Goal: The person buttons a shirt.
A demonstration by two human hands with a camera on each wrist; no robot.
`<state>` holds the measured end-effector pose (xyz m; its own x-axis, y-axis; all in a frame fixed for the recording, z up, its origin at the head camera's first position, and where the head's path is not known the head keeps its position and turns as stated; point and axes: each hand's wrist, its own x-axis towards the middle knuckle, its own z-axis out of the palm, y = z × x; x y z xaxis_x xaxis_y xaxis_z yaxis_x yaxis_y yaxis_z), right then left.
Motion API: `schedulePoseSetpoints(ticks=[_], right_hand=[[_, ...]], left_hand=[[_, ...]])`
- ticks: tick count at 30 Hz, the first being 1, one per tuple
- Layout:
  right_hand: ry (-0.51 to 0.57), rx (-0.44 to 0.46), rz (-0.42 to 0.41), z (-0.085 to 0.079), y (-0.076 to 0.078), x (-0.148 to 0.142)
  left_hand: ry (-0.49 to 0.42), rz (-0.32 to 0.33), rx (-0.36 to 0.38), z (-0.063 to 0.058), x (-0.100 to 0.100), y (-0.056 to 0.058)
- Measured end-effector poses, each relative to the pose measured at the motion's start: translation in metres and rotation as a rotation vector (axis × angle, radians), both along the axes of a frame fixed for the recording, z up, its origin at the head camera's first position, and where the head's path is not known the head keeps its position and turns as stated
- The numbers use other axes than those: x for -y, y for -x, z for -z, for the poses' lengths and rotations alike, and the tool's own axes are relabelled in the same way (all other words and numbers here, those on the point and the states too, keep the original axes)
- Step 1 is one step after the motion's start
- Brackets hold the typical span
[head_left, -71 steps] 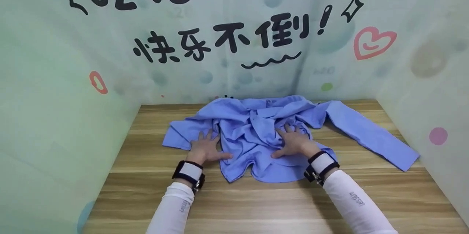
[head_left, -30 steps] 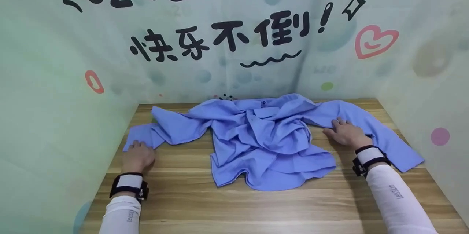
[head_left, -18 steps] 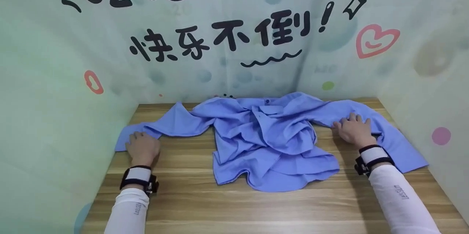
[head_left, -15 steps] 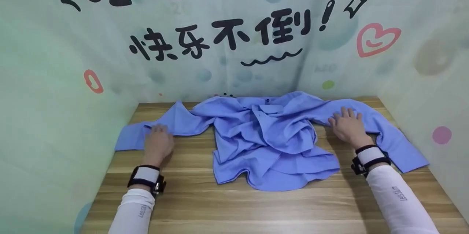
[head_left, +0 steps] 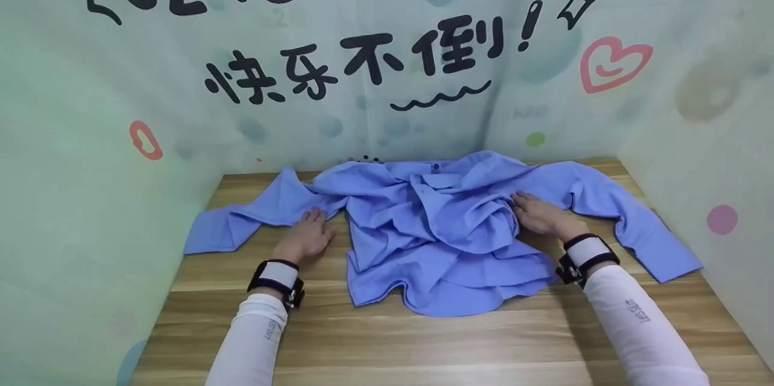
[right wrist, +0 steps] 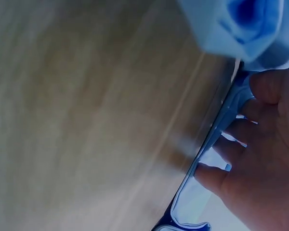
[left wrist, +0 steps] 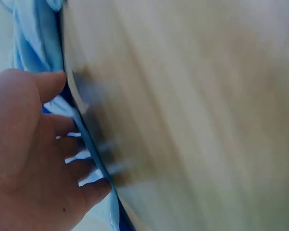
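Note:
A crumpled blue long-sleeved shirt (head_left: 417,235) lies on the wooden table, its collar edge with a dark button at the back and its hem toward the front. Its left-side sleeve (head_left: 211,230) is stretched out to the left, bent and creased. My left hand (head_left: 307,235) is at that sleeve's lower edge near the shirt's body, fingers extended over the cloth, holding nothing. My right hand (head_left: 541,215) touches the bunched cloth on the right of the body, below the other sleeve. In the right wrist view the right hand's fingers (right wrist: 231,144) are spread, with cloth behind them.
Fabric walls with printed black lettering (head_left: 363,65) and a pink heart (head_left: 615,65) rise at the back and both sides. The wood-grain tabletop (head_left: 423,350) runs forward of the shirt. The right-side sleeve (head_left: 659,247) reaches close to the right wall.
The left-side sleeve, formerly folded in by the body, was drawn out leftward. Both hands went outward along the sleeves, then moved back inward toward the shirt's body.

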<state>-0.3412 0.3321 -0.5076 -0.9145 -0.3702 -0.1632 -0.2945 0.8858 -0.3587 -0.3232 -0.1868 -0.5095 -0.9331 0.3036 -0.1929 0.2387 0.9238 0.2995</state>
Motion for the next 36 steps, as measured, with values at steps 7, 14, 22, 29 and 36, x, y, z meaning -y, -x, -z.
schedulePoseSetpoints(ticks=[7, 14, 22, 29, 36], right_hand=[[0.022, 0.027, 0.044, -0.001, 0.007, -0.007], [-0.014, 0.023, 0.07, 0.0, 0.006, -0.016], [0.158, 0.035, 0.101, -0.004, -0.006, -0.02], [0.231, -0.074, 0.062, -0.013, -0.038, -0.017], [0.227, -0.03, -0.073, -0.022, -0.069, 0.001]], left_hand=[[0.03, -0.053, 0.002, -0.001, 0.023, 0.004], [0.044, -0.082, 0.001, -0.003, 0.03, 0.011], [-0.054, -0.086, -0.006, -0.001, 0.028, 0.006], [-0.098, 0.004, -0.108, 0.001, 0.005, -0.026], [-0.128, 0.133, -0.078, -0.011, -0.027, -0.052]])
